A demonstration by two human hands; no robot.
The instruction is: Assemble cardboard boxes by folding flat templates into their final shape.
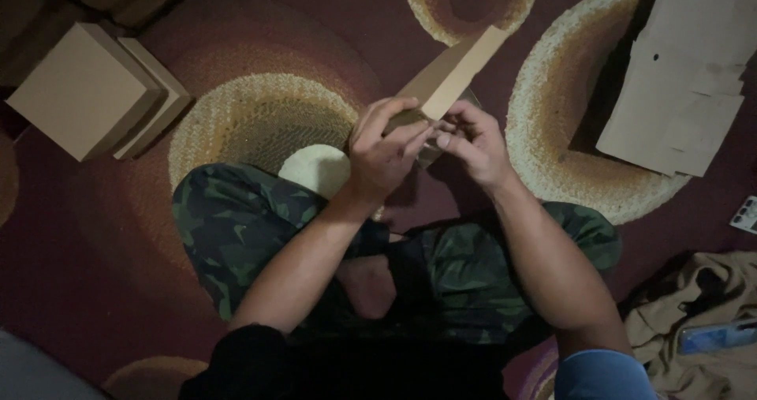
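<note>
I sit cross-legged on a patterned rug in camouflage trousers [236, 226]. Both hands hold a brown cardboard piece [457, 70] that is partly folded and tilts up toward the far right. My left hand [385, 151] wraps its lower end from the left, fingers over the fold. My right hand [473, 141] pinches the same end from the right, fingertips meeting the left hand's. The lower part of the cardboard is hidden behind my fingers.
A stack of folded brown boxes [91, 88] sits at the far left. Flat cardboard sheets [682, 76] lie at the far right on the rug [252, 116]. A beige cloth [694, 321] with a blue object on it lies at the near right.
</note>
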